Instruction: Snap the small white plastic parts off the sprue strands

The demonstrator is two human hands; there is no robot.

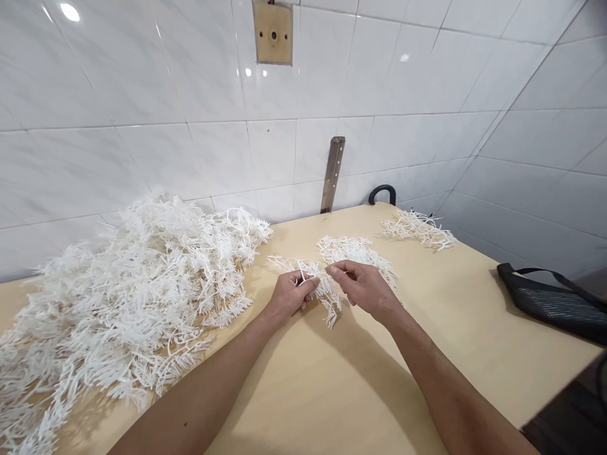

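My left hand [293,294] is closed around a white branching plastic sprig [328,302], pinching it between thumb and fingers above the table. Thin forked twigs stick out on both sides of the grip. Close by on the right, my right hand [363,287] has its thumb and forefinger pressed together beside the sprig; what lies between them is too small to make out. Just behind the hands lies a small pile of white sprigs [353,251]. A large heap of bushy white sprigs [156,284] covers the left side of the table.
A few barer white stems [420,229] lie at the table's back right. A black mesh bag with a strap [552,300] rests at the right edge of the wooden table [374,392]. Against the tiled wall stand a metal strip [333,174] and a black curved handle [383,189].
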